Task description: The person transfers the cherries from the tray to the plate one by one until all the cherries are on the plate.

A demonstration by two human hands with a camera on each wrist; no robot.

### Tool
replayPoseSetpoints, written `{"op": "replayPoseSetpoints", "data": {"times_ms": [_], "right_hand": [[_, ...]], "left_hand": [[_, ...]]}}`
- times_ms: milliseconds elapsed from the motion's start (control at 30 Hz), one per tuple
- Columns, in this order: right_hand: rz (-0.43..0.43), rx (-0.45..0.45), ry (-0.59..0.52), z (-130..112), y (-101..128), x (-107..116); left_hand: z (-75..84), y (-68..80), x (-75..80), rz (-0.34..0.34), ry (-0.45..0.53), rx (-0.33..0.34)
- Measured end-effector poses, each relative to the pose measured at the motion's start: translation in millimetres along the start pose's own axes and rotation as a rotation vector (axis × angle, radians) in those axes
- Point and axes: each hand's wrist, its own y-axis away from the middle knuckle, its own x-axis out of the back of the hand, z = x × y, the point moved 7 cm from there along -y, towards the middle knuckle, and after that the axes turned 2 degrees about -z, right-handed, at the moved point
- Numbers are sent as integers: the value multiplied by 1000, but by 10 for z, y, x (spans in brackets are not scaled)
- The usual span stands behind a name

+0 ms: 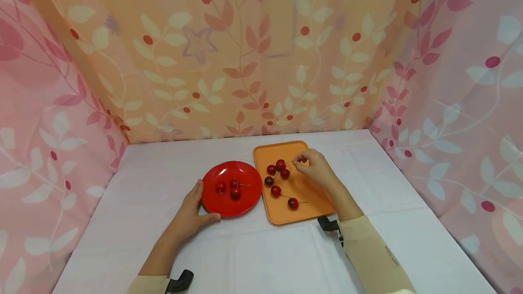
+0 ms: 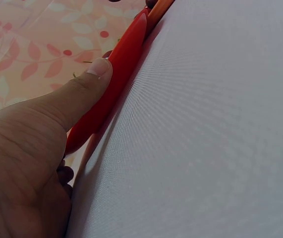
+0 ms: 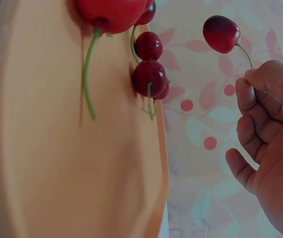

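I am pinching a cherry (image 3: 221, 33) by its stem in my right hand (image 1: 313, 168), over the orange tray (image 1: 304, 212) at frame centre. My left hand (image 1: 191, 214) is gripping the red plate (image 1: 249, 198) rim. Three cherries are plated; about six are waiting.

A staged recording booth is indicated: leaf-printed curtains (image 1: 253, 58) are hung on three sides around a white-clothed bench (image 1: 408, 221).

White tablecloth (image 1: 261, 257) covers the work surface. Leaf-patterned fabric walls (image 1: 253, 58) enclose it on three sides: orange behind, pink at either flank.
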Motion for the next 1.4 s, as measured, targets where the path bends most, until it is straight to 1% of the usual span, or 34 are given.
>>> {"op": "replayPoseSetpoints", "data": {"times_ms": [267, 433, 600, 667, 800, 933, 1200, 1400], "right_hand": [[-24, 41, -9, -173, -98, -4], [-60, 72, -6, -296, -171, -54], [-79, 96, -16, -429, -245, -117], [-82, 96, -6, -473, -272, -147], [-97, 66, -2, -548, -326, -225], [-131, 35, -18, -632, -374, -306], [-158, 56, -28, -799, -512, -491], [-181, 54, -55, -855, -586, -662]], "left_hand": [[4, 2, 7, -3, -3, 8], [8, 5, 12, -1, -10, 6], [5, 3, 8, 1, -1, 9], [11, 6, 7, -3, 3, 10], [18, 11, 3, -8, 3, 14], [15, 5, 0, -8, -5, 13], [-14, 3, -3, -8, 0, 25], [-18, 9, -18, -1, 7, 14]]}}
